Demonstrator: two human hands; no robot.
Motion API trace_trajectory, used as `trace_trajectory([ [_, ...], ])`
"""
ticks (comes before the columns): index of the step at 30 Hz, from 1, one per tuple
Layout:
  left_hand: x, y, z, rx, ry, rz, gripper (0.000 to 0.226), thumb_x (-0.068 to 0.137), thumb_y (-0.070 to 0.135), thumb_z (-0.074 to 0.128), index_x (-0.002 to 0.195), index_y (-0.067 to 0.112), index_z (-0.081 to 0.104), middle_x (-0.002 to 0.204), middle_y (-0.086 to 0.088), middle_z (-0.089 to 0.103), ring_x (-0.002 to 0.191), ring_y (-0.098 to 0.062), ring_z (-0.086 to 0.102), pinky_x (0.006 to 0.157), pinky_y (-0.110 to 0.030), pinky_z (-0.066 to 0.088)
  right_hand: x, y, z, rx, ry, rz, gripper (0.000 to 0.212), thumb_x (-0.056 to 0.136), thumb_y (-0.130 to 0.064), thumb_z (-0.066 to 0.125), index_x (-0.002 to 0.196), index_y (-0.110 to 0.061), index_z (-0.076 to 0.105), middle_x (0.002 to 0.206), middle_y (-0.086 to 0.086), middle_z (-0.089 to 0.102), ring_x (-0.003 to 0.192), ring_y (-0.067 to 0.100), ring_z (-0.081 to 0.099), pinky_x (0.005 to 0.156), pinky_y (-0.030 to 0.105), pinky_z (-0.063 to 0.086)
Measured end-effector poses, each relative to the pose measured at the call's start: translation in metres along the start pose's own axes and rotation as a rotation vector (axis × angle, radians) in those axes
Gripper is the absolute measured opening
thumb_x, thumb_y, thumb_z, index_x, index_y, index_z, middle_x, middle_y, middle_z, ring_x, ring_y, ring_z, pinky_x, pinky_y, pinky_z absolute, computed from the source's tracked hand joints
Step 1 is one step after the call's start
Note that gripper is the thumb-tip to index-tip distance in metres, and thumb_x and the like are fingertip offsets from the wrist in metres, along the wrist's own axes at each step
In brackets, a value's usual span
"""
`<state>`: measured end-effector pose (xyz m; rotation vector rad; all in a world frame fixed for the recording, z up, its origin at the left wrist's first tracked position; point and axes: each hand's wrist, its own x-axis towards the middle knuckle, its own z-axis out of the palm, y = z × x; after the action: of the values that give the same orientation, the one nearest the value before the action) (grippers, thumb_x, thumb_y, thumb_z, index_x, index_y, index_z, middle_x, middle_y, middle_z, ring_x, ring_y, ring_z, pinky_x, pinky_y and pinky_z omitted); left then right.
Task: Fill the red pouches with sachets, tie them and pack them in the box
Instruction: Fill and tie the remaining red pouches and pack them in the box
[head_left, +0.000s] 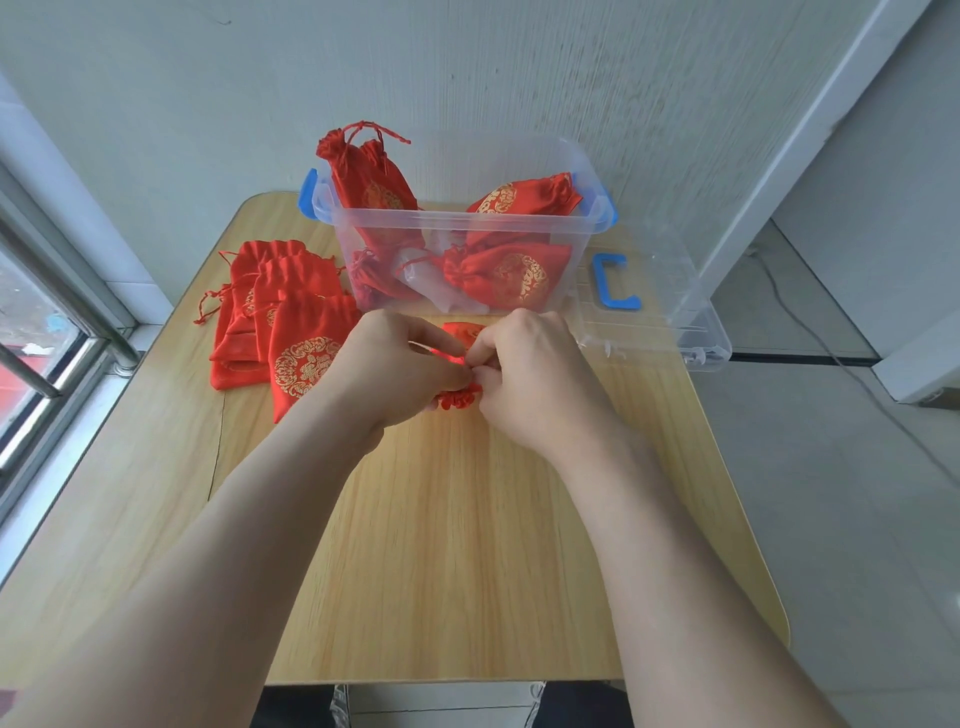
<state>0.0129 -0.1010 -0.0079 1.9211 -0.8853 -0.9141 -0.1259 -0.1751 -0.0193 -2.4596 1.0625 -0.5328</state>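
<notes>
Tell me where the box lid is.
In the head view, the clear lid lies on the table just right of the box, its corner overhanging the table's right edge.

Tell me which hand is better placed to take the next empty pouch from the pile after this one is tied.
Probably the left. The pile of empty pouches lies just beside the left hand; the right hand would have to cross over the pouch both hands now pinch.
</notes>
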Motion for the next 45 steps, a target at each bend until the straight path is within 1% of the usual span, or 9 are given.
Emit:
trace_trajectory([
  [4, 0.001, -0.003, 0.001, 0.125, 0.111, 0.177, 0.014, 0.079, 0.016, 0.089, 0.083, 0.027, 0.081, 0.074, 0.01, 0.079, 0.064, -0.003, 0.07, 0.052, -0.018, 0.048, -0.001, -0.005, -0.005, 0.095, 0.012, 0.127, 0.021, 0.085, -0.004, 0.069, 0.076, -0.019, 0.082, 0.071, 0.003, 0.072, 0.07, 0.024, 0.071, 0.064, 0.042, 0.063],
  [7, 0.0, -0.003, 0.002, 0.309, 0.176, 0.386, 0.014, 0.08, 0.016, 0.087, 0.081, 0.028, 0.081, 0.073, 0.014, 0.077, 0.072, 0.005, 0.072, 0.064, -0.007, 0.051, 0.0, -0.006, -0.009, 0.174, 0.004, 0.239, 0.019, 0.084, -0.007, 0.071, 0.077, -0.021, 0.082, 0.074, 0.001, 0.075, 0.074, 0.019, 0.073, 0.066, 0.037, 0.064],
  [11, 0.002, -0.007, 0.004, 0.386, 0.193, 0.544, 0.015, 0.083, 0.013, 0.085, 0.088, 0.026, 0.08, 0.08, 0.013, 0.078, 0.076, 0.0, 0.073, 0.079, -0.031, 0.062, -0.001, -0.005, -0.016, 0.305, -0.056, 0.403, 0.014, 0.085, -0.014, 0.073, 0.082, -0.024, 0.084, 0.084, -0.003, 0.077, 0.08, 0.011, 0.071, 0.059, 0.021, 0.053],
  [14, 0.003, -0.007, 0.004, 0.398, 0.206, 0.6, 0.015, 0.085, 0.011, 0.084, 0.093, 0.024, 0.08, 0.084, 0.011, 0.079, 0.08, -0.005, 0.075, 0.079, -0.036, 0.063, 0.0, -0.005, -0.02, 0.465, -0.089, 0.509, 0.012, 0.082, -0.013, 0.072, 0.081, -0.014, 0.083, 0.081, 0.006, 0.078, 0.083, 0.023, 0.073, 0.072, 0.036, 0.06],
  [20, 0.004, -0.005, 0.003, 0.409, 0.123, 0.567, 0.025, 0.083, -0.002, 0.079, 0.092, 0.021, 0.076, 0.086, 0.014, 0.075, 0.079, 0.005, 0.069, 0.075, -0.005, 0.052, 0.003, 0.0, -0.022, 0.741, -0.195, 0.671, 0.021, 0.083, -0.003, 0.072, 0.102, 0.004, 0.078, 0.07, 0.005, 0.065, 0.062, 0.017, 0.06, 0.06, 0.032, 0.05],
  [25, 0.0, -0.003, -0.001, 0.3, 0.121, 0.52, 0.023, 0.083, 0.008, 0.082, 0.09, 0.022, 0.065, 0.082, 0.011, 0.077, 0.076, -0.001, 0.074, 0.077, -0.025, 0.061, 0.004, 0.002, -0.023, 0.97, -0.277, 0.744, 0.011, 0.089, -0.001, 0.07, 0.097, -0.006, 0.074, 0.068, 0.006, 0.06, 0.055, 0.015, 0.055, 0.054, 0.027, 0.046],
  [29, -0.001, -0.002, -0.005, 0.256, 0.173, 0.49, 0.019, 0.081, 0.017, 0.091, 0.08, 0.021, 0.072, 0.073, 0.011, 0.076, 0.07, 0.004, 0.072, 0.071, -0.013, 0.056, 0.003, 0.004, -0.026, 1.122, -0.311, 0.781, 0.007, 0.091, -0.002, 0.069, 0.096, -0.006, 0.071, 0.07, 0.004, 0.06, 0.056, 0.012, 0.056, 0.054, 0.025, 0.046],
  [34, -0.003, 0.0, -0.004, 0.241, 0.102, 0.527, 0.013, 0.086, 0.007, 0.084, 0.085, 0.019, 0.08, 0.076, 0.011, 0.079, 0.074, 0.005, 0.075, 0.076, -0.016, 0.06, 0.003, 0.005, -0.028, 1.246, -0.308, 0.824, 0.006, 0.092, -0.002, 0.069, 0.091, -0.007, 0.071, 0.068, 0.002, 0.06, 0.056, 0.011, 0.056, 0.055, 0.024, 0.046],
  [45, -0.002, -0.002, -0.002, 0.331, 0.122, 0.64, 0.007, 0.09, 0.012, 0.08, 0.086, 0.017, 0.082, 0.077, 0.015, 0.077, 0.075, 0.006, 0.073, 0.074, -0.008, 0.054, 0.004, 0.004, -0.028, 1.188, -0.246, 0.791, 0.005, 0.092, -0.002, 0.071, 0.09, -0.005, 0.073, 0.067, 0.002, 0.063, 0.057, 0.01, 0.058, 0.055, 0.022, 0.048],
])
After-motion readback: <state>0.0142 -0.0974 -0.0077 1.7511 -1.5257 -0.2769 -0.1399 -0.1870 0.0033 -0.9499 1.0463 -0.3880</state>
